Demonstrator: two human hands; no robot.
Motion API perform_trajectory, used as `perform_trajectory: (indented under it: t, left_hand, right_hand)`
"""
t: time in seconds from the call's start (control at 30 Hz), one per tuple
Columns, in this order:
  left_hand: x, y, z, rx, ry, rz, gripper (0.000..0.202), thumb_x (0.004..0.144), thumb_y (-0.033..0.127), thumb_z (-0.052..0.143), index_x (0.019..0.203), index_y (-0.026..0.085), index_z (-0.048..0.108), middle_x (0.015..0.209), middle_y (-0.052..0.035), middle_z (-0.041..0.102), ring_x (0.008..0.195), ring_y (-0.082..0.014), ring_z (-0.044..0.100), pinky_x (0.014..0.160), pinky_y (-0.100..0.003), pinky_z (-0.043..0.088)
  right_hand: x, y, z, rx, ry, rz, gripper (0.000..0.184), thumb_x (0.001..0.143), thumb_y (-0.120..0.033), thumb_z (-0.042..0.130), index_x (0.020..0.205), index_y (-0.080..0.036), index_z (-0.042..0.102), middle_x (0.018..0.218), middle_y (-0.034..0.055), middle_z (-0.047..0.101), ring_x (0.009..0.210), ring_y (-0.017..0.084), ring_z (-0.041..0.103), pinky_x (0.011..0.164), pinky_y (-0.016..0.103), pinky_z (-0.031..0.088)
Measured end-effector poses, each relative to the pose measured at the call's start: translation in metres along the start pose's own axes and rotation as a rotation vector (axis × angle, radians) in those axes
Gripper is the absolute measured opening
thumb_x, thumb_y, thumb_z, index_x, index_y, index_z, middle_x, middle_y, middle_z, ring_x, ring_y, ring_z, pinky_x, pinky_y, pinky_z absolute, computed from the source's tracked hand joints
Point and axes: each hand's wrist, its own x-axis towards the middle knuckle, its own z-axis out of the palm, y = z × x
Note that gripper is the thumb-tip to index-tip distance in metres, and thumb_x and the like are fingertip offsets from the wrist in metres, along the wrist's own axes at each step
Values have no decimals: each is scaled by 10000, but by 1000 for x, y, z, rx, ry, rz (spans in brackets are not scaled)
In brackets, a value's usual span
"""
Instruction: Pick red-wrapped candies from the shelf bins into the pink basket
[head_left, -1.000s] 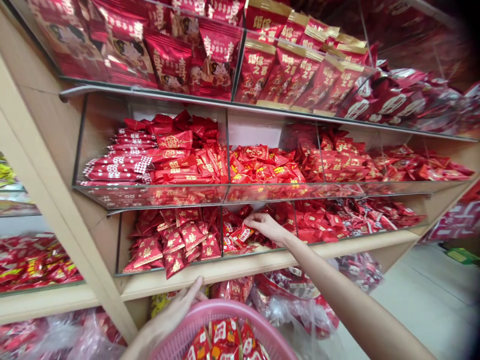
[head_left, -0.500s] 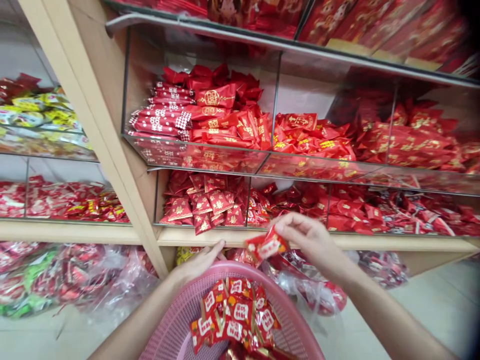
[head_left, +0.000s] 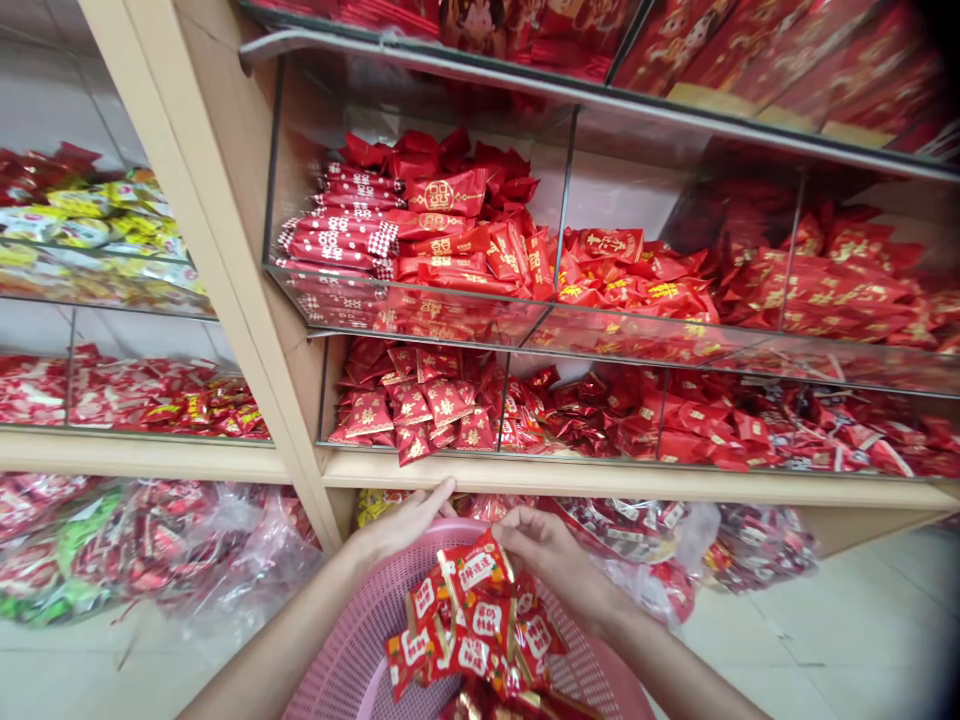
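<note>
A pink perforated plastic basket [head_left: 341,630] is in front of me below the shelf, with several red wrapped candies [head_left: 487,620] heaped in it. At its far left rim is my left hand [head_left: 409,520], closed on the rim, fingertips near the wooden shelf edge; part of its grip is hidden. Over the basket, my right hand [head_left: 536,545] pinches the corner of a red candy packet [head_left: 476,565] with white lettering panel and gold edges. That packet hangs just above the heap or touches it; I cannot tell which.
Clear-fronted bins of red packets [head_left: 442,400] line the lower shelf [head_left: 600,480], with more red sweets [head_left: 450,245] above. A wooden upright [head_left: 217,260] divides off yellow packets [head_left: 97,215] at left. Plastic bags of sweets [head_left: 202,550] lie underneath on the tiled floor [head_left: 847,620].
My right hand has come down and left from the shelf edge, carrying the candy packet over the basket. My left hand stays at the rim. The view has shifted slightly.
</note>
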Motion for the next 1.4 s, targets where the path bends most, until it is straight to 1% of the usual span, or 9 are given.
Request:
perform_trajectory:
  t: [0.13, 0.3, 0.43, 0.57, 0.7, 0.9, 1.03, 1.2, 1.4]
  left_hand:
    - [0, -1, -1, -16, -29, 2, 766, 793, 758, 233, 787, 159, 710, 758, -43, 691, 769, -219, 602, 751, -303, 430]
    - [3, -5, -3, -11, -40, 18, 756, 794, 754, 236, 790, 172, 719, 733, -30, 690, 747, -209, 604, 737, -290, 428]
    - [6, -8, -3, -39, -67, 10, 763, 788, 764, 232, 816, 177, 719, 721, -30, 694, 728, -207, 610, 712, -289, 435]
    - [7, -7, -2, -90, -80, 17, 744, 788, 760, 251, 792, 177, 712, 722, -33, 698, 725, -204, 620, 721, -288, 453]
    - [5, -5, -2, -70, -61, 6, 724, 794, 750, 260, 790, 176, 700, 725, -32, 697, 723, -203, 622, 717, -291, 460]
    - [1, 1, -3, -43, -57, -20, 728, 784, 760, 267, 795, 174, 699, 752, -35, 701, 732, -201, 618, 731, -293, 453]
    - [1, 1, -2, -34, -53, -3, 742, 795, 756, 242, 772, 177, 706, 724, -33, 695, 721, -198, 610, 735, -292, 445]
    - [3, -2, -3, -33, -50, 13, 742, 796, 755, 242, 770, 175, 704, 733, -33, 697, 748, -206, 613, 758, -299, 445]
    - [3, -2, -4, -30, -57, 2, 735, 800, 751, 240, 785, 180, 703, 738, -31, 700, 762, -210, 617, 780, -309, 442]
  right_hand:
    - [20, 17, 9, -193, 43, -90, 288, 723, -425, 648, 614, -195, 514, 513, -33, 554, 474, 123, 502, 498, 247, 384]
    - [28, 27, 13, -510, 84, -146, 139, 747, -208, 538, 611, -205, 508, 520, -28, 558, 502, 143, 537, 511, 248, 380]
    - [23, 24, 13, -936, 221, -235, 151, 747, -127, 524, 616, -202, 515, 650, 2, 608, 619, 158, 559, 559, 254, 336]
    - [16, 16, 12, -1143, 216, -243, 107, 809, -153, 513, 718, -201, 540, 797, 34, 627, 686, 176, 583, 575, 262, 331]
    - [7, -12, -7, -1134, 227, -401, 107, 870, -228, 513, 774, -215, 559, 816, 32, 616, 691, 176, 577, 594, 269, 357]
    - [13, -67, -73, -1106, 369, -739, 157, 898, -302, 521, 998, -223, 613, 959, 74, 609, 900, 219, 554, 787, 328, 415]
    - [35, -75, -103, -1165, 272, -691, 151, 861, -288, 590, 965, -221, 678, 930, 65, 625, 900, 221, 548, 808, 344, 408]
    - [53, -79, -109, -1164, 122, -699, 241, 894, -344, 538, 779, -206, 699, 799, 48, 646, 798, 190, 554, 789, 338, 394]
    - [51, -99, -107, -897, 248, -693, 332, 869, -450, 509, 747, -169, 638, 750, 50, 635, 703, 174, 561, 668, 299, 431]
